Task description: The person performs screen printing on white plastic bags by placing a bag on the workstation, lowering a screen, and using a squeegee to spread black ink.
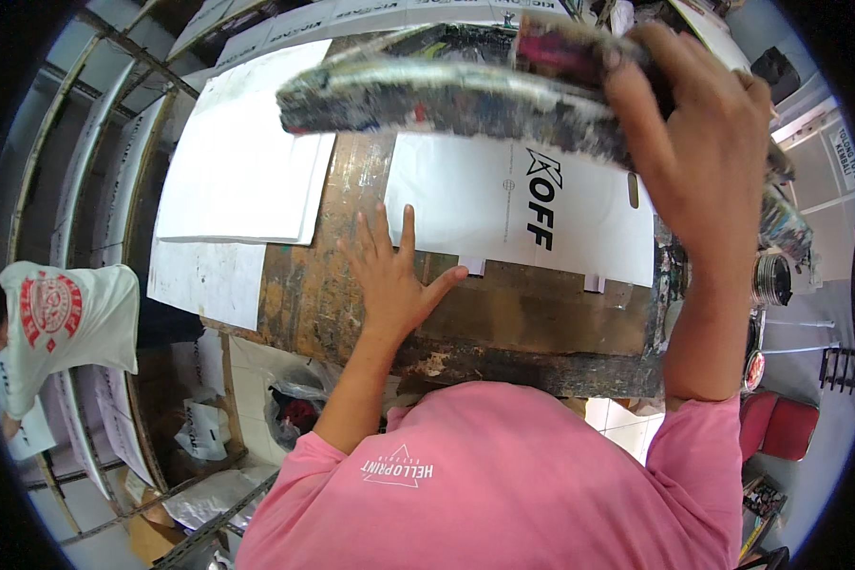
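Observation:
My right hand (708,138) is curled at the right part of a paint-crusted screen-printing frame (446,100), which is tilted up above the table. Against its fingers sits a stained block with a pink patch (556,49), probably a squeegee; the hand covers part of it. Below the frame lies a flat white bag (446,195) with bold black lettering and an oval handle slot at its right end. The frame hides the bag's far side. My left hand (389,285), fingers spread, is at the bag's near left corner, holding nothing. Two small pale tabs (472,267) show along the bag's near edge.
A stack of white sheets (242,161) lies left on the worn brown table (294,294). Racks with white bags (114,190) stand farther left, beside another person in a white shirt (71,313). Jars (771,280) and a red chair (779,425) are at the right.

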The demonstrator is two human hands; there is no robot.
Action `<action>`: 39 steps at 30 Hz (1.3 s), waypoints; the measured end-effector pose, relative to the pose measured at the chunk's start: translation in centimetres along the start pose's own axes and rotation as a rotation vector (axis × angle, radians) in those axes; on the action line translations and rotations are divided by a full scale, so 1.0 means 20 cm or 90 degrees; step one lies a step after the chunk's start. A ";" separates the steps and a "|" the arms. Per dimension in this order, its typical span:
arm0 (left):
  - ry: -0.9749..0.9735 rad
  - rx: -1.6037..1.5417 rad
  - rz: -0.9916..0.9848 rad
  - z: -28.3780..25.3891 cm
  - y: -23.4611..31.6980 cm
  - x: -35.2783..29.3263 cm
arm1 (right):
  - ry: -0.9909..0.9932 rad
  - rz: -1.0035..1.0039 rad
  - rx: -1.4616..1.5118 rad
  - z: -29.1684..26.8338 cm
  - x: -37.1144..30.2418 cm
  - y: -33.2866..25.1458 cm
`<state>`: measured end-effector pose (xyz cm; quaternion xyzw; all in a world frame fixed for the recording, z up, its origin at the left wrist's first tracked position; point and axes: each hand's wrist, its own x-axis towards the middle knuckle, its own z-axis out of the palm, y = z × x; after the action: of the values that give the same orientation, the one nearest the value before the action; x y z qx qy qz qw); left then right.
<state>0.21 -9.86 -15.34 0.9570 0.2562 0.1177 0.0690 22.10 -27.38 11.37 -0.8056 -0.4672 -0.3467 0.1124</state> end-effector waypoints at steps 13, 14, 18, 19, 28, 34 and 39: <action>0.053 -0.070 -0.086 0.16 0.05 -0.01 | 0.014 0.003 0.103 -0.02 0.13 0.14; 0.088 -0.173 -0.094 0.17 0.05 0.00 | 0.015 0.007 0.106 -0.02 0.14 0.14; 0.159 -0.430 -0.284 0.20 -0.03 0.14 | 0.020 0.017 0.113 -0.06 0.15 0.12; 0.186 -0.414 -0.244 0.19 -0.06 0.18 | 0.018 0.021 0.116 -0.07 0.15 0.12; 0.104 -0.288 -0.246 -0.01 -0.05 0.27 | 0.053 0.050 0.082 -0.10 0.17 0.02; 0.120 -0.414 -0.182 -0.11 0.05 0.44 | 0.048 0.088 0.043 -0.05 0.15 0.00; 0.239 -0.680 -0.034 -0.30 0.17 0.78 | 0.058 0.041 0.153 -0.11 0.29 0.05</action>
<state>13.37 -4.47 -6.04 0.7453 0.1930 0.3970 0.4996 23.81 -25.17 17.00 -0.7843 -0.4734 -0.3208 0.2405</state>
